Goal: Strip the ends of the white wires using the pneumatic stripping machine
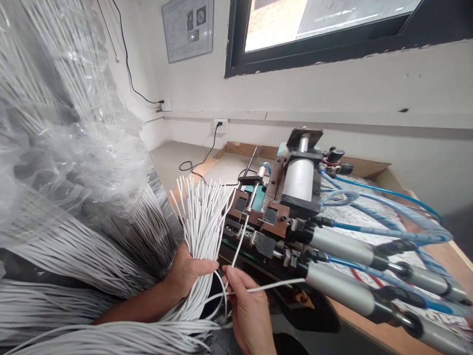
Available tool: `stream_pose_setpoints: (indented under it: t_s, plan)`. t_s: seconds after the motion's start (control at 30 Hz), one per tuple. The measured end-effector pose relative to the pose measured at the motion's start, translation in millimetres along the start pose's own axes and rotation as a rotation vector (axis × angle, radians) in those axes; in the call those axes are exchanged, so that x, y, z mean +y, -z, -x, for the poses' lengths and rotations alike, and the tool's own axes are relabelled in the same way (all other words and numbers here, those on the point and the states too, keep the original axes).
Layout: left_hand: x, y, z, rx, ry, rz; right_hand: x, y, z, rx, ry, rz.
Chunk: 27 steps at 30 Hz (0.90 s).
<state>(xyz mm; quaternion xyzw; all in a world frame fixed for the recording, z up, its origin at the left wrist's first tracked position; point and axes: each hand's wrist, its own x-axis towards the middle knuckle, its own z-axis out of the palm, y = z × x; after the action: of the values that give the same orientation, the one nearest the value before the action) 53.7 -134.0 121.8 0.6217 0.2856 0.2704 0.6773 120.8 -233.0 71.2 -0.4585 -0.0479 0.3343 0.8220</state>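
Note:
My left hand [190, 271] is wrapped around a thick bundle of white cables [203, 222], whose cut ends fan out upward. Just to its right, my right hand [247, 305] pinches a single white cable [240, 241] between thumb and fingers. That cable's upper end reaches the jaws of a pneumatic machine [271, 219]. Another white cable end [284, 283] sticks out to the right across my right hand; whether it is also held I cannot tell. The machine has a large upright cylinder [298, 177] and two slanting cylinders at its right.
Many more white cables [66, 236], partly under clear plastic wrap [77, 162], pile up on the left. Blue air hoses [391, 207] loop behind the machine, inside a wooden-edged tray [432, 241]. A black power cord [212, 148] runs to a wall socket [221, 126].

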Motion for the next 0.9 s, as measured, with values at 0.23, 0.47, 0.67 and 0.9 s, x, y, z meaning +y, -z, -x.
stream_pose_setpoints:
  t_s: [0.23, 0.47, 0.67, 0.9]
  plan:
    - [4.9, -2.3, 0.2, -0.020, 0.006, 0.004, -12.9, -6.8, -0.3, 0.009, -0.023, -0.067]
    - [5.5, 0.0, 0.0, -0.024, -0.011, -0.006, -19.6, -11.0, -4.4, -0.025, -0.003, -0.064]
    - [13.6, -1.0, 4.7, -0.078, -0.036, 0.017, -10.6, -4.1, -3.9, -0.051, 0.050, -0.033]
    - [11.5, -6.5, 9.6, -0.204, -0.057, 0.074, -13.7, -12.9, -5.7, -0.152, 0.030, -0.026]
